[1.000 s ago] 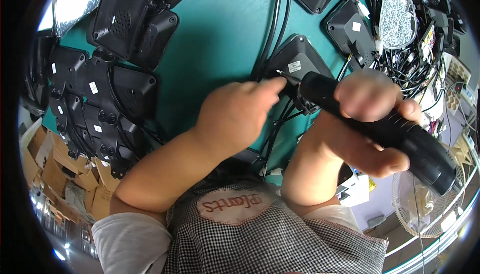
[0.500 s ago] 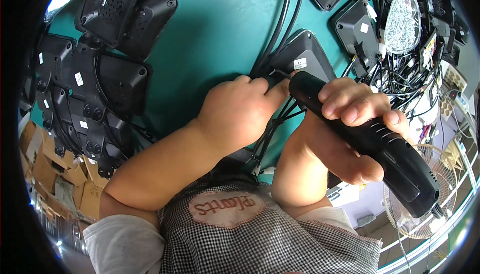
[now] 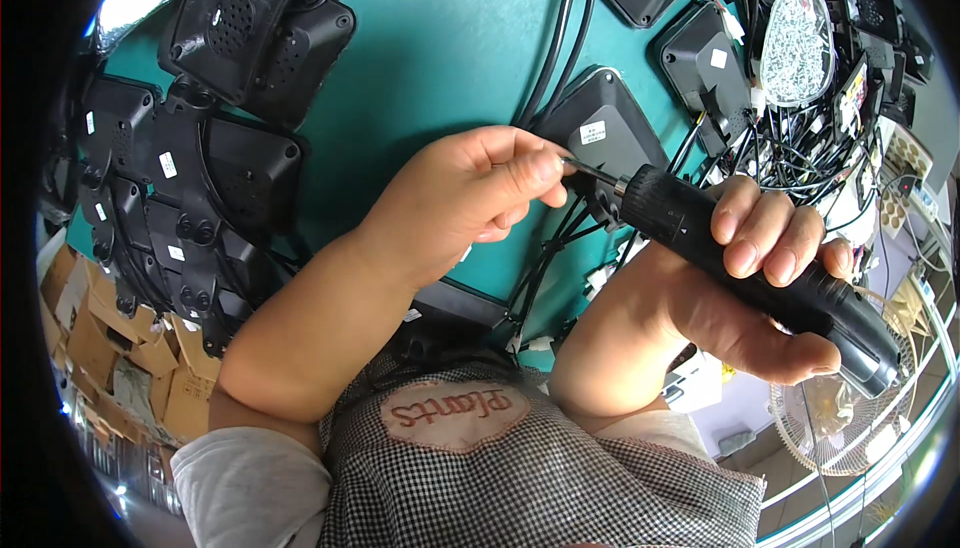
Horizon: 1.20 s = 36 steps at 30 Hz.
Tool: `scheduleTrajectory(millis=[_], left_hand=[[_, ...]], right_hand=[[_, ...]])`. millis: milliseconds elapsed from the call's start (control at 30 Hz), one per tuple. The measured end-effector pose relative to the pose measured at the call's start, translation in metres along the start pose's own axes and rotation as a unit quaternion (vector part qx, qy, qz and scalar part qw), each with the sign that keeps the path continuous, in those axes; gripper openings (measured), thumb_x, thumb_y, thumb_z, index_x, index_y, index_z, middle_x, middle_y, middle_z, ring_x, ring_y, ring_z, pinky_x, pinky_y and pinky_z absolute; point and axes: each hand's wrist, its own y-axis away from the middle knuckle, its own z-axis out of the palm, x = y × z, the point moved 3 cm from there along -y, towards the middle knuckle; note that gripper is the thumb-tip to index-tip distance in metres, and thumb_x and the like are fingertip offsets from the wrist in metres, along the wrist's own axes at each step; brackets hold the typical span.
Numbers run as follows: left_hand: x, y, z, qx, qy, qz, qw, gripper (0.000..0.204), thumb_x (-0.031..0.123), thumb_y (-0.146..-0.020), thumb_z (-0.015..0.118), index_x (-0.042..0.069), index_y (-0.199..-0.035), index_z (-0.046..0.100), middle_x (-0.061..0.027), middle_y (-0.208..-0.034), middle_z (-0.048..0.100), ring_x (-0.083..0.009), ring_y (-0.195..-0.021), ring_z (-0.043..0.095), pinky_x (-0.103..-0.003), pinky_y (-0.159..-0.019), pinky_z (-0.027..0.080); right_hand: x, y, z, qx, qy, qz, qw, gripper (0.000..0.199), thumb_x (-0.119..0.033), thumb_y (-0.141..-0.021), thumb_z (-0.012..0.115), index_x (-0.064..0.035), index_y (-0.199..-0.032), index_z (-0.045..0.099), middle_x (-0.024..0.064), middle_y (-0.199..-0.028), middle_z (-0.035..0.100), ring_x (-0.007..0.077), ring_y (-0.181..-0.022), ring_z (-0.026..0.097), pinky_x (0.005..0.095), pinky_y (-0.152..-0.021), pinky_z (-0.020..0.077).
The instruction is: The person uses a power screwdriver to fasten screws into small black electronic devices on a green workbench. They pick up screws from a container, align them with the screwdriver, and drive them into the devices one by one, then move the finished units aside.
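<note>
My right hand [image 3: 715,303] is wrapped round a black electric screwdriver [image 3: 668,210], its bit pointing left. At the tip of that bit, the thumb and fingers of my left hand [image 3: 475,183] are pinched together. What they hold, if anything, is too small to make out. Beneath the bit lies a black plastic housing [image 3: 620,113] with a white label, thick black cables leading away from it. Part of its near end is hidden by my hands and the screwdriver.
Black housings [image 3: 245,163] with cables are piled on the left of the green table [image 3: 430,48]. At the right are a clear tray of small screws [image 3: 797,53], another housing [image 3: 712,58] and tangled cables. Cardboard boxes [image 3: 185,398] stand lower left, a fan [image 3: 830,418] lower right.
My left hand has come off the housing and its fingertips have closed beside the bit tip. The screwdriver has shifted right and slightly down, baring the bit and more of the housing.
</note>
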Motion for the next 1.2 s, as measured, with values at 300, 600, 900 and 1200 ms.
scheduleTrajectory(millis=[300, 600, 900, 1200], left_hand=[[0.004, 0.001, 0.0, -0.017, -0.133, 0.105, 0.985, 0.018, 0.017, -0.091, 0.052, 0.0, -0.091, 0.057, -0.0035, -0.074, 0.057, -0.0044, -0.059, 0.045, -0.018, -0.051, 0.036], [0.009, 0.0, 0.004, -0.109, -0.197, 0.17, 0.959, 0.014, 0.014, -0.09, 0.053, 0.002, -0.088, 0.058, -0.0013, -0.072, 0.057, -0.0065, -0.062, 0.05, -0.021, -0.055, 0.041], [0.005, 0.011, 0.001, 0.074, -0.361, 0.188, 0.911, 0.022, 0.017, -0.091, 0.052, 0.002, -0.104, 0.061, -0.0076, -0.075, 0.061, -0.0123, -0.065, 0.057, -0.025, -0.06, 0.046], [-0.019, 0.014, 0.009, 0.064, -0.695, 0.308, 0.646, 0.048, 0.013, -0.071, 0.056, 0.011, -0.119, 0.056, -0.0025, -0.065, 0.051, -0.0196, -0.06, 0.053, -0.031, -0.052, 0.047]], right_hand=[[0.001, -0.007, -0.003, 0.002, -0.074, 0.041, 0.996, 0.054, -0.047, -0.079, 0.062, -0.0005, -0.105, 0.054, 0.005, -0.079, 0.054, 0.0152, -0.065, 0.051, 0.0313, -0.062, 0.0425], [0.005, -0.013, -0.019, 0.008, -0.19, 0.081, 0.978, 0.056, -0.048, -0.081, 0.058, -0.0018, -0.111, 0.05, 0.0058, -0.081, 0.054, 0.0153, -0.064, 0.052, 0.0316, -0.06, 0.0444], [0.003, -0.008, -0.011, -0.04, -0.065, 0.049, 0.996, 0.058, -0.05, -0.079, 0.061, -0.0017, -0.11, 0.053, 0.0044, -0.079, 0.054, 0.0155, -0.065, 0.052, 0.0318, -0.061, 0.0427], [0.019, 0.017, 0.023, -0.084, 0.095, -0.025, 0.992, 0.062, -0.055, -0.08, 0.058, -0.007, -0.118, 0.046, 0.0102, -0.086, 0.058, 0.0204, -0.063, 0.056, 0.0354, -0.058, 0.0459]])
